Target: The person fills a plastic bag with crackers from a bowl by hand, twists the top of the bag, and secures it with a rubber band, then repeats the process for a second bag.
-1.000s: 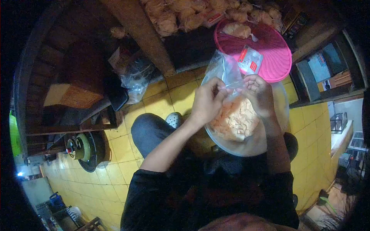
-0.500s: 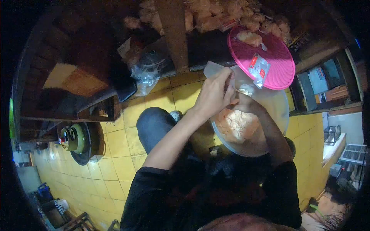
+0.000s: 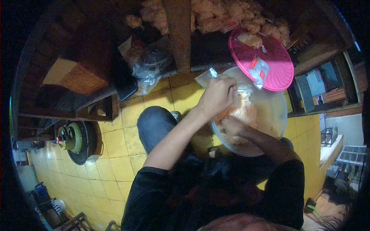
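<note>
My left hand [image 3: 220, 94] is closed on a clear plastic bag [image 3: 204, 79] whose corner sticks out past the knuckles, above the left rim of a large translucent round tub [image 3: 279, 127]. In the tub lies a heap of thin, pale orange flaky food [image 3: 246, 111] whose kind I cannot make out. My right hand [image 3: 233, 128] reaches down into the tub, at the near left side of the heap, below my left hand. Its fingers are mostly hidden and blurred.
A pink ribbed lid [image 3: 275, 54] leans at the tub's far side, carrying a filled bag [image 3: 249, 39] and a red-labelled plastic packet [image 3: 259, 71]. Many filled bags [image 3: 216, 15] are piled behind. Crumpled plastic [image 3: 146, 77] hangs left; a green gas cylinder [image 3: 73, 136] stands on yellow tiles.
My right hand has moved down and left, from beside my left hand into the food at the tub's near left. My left hand stays about where it was, the bag tilting slightly.
</note>
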`<state>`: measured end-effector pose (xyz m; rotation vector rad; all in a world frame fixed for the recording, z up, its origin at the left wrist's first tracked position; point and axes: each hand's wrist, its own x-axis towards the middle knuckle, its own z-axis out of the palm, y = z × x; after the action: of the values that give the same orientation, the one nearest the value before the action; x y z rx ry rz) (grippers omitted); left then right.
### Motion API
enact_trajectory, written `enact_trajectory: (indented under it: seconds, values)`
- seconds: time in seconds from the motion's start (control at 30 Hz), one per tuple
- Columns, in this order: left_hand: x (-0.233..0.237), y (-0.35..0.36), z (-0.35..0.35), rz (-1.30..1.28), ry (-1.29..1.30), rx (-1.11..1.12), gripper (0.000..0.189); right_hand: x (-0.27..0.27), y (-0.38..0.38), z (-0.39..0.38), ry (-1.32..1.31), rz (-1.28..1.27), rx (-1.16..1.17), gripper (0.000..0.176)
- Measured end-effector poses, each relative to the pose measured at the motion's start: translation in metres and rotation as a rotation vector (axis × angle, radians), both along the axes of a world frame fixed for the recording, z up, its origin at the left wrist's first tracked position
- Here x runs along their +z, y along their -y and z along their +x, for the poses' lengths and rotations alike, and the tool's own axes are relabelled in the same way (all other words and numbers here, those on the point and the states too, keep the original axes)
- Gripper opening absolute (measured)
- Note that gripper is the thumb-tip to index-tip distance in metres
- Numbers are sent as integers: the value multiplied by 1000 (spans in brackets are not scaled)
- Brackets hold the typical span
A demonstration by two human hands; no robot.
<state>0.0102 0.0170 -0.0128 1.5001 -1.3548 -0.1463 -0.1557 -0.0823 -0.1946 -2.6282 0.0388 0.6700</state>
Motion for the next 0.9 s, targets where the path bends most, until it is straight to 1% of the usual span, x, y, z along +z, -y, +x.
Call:
enact_trajectory:
  seconds: [0.03, 0.07, 0.13, 0.17, 0.23, 0.27, 0.33, 0.37, 0.4, 0.43, 0.47, 0.5, 0.53, 0.57, 0.63, 0.67, 0.7, 0.77, 0.8, 0.87, 0.9]
  values:
    - [2, 1, -2, 21, 5, 54, 10, 24, -5, 1, -78, 11, -16, 31]
    - [4, 1, -5, 44, 10, 107, 9, 42, -8, 1, -74, 13, -25, 31]
    - [6, 2, -7, 55, 27, 120, 9, 72, -6, 2, -244, 40, 18, 32]
    - [7, 2, -7, 65, 37, 144, 8, 80, -1, -1, -233, 41, 4, 32]
    - [8, 1, -7, 92, 24, 129, 9, 100, 9, -6, 38, 264, -52, 33]
    - [8, 1, -6, 121, -3, 128, 9, 114, 13, -6, 49, 265, -61, 33]
    - [5, 0, -3, 101, 20, 117, 10, 155, 17, -2, 187, 163, -317, 31]
    - [3, 2, -1, 79, 33, 114, 11, 162, 25, -3, 196, 167, -327, 31]
    - [1, 4, 1, 5, 92, 100, 14, 166, 34, -7, 296, 216, -320, 33]
    - [0, 5, 1, 9, 100, 89, 14, 169, 40, -10, 397, 263, -313, 35]
    - [-1, 5, -1, 37, 110, 91, 16, 174, 44, -13, 405, 266, -324, 35]
    - [-3, 6, -2, 65, 120, 94, 17, 179, 47, -15, 494, 415, -373, 36]
    - [-8, 8, -2, 137, 37, 60, 21, 184, 49, -17, 583, 563, -419, 36]
    - [-11, 9, -5, 137, 45, 53, 21, 190, 49, -19, 592, 563, -424, 36]
    - [-8, 10, -14, 228, 23, 60, 21, 199, 46, -21, 460, 1187, -741, 35]
    - [-5, 10, -20, 353, -176, 34, 19, 197, 46, -21, 465, 1455, -773, 35]
    - [-5, 10, -22, 350, -169, 32, 19, 195, 45, -19, 474, 1454, -770, 35]
    - [-5, 10, -26, 383, -786, -134, 25, 192, 42, -14, 559, 1627, -873, 35]
    - [-7, 12, -27, 319, -959, -209, 31, 191, 42, -14, 566, 1630, -875, 35]
    - [-8, 14, -29, 317, -980, -185, 33, 189, 43, -14, 511, 1436, -903, 34]
    - [-7, 15, -31, 310, -1008, -152, 35, 185, 43, -14, 510, 1436, -904, 34]
